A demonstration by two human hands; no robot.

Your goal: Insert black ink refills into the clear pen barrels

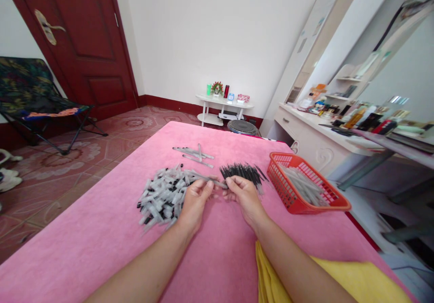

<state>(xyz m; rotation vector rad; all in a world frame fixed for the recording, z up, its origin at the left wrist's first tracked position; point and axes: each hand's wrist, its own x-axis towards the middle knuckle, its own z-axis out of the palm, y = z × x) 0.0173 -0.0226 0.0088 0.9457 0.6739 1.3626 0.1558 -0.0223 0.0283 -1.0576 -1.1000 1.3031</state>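
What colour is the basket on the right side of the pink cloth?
The basket is orange-red; it shows in the head view.

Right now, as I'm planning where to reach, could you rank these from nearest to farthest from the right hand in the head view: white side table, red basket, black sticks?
1. Black sticks: just beyond the right hand.
2. Red basket: to its right, on the pink cloth.
3. White side table: far ahead, past the cloth.
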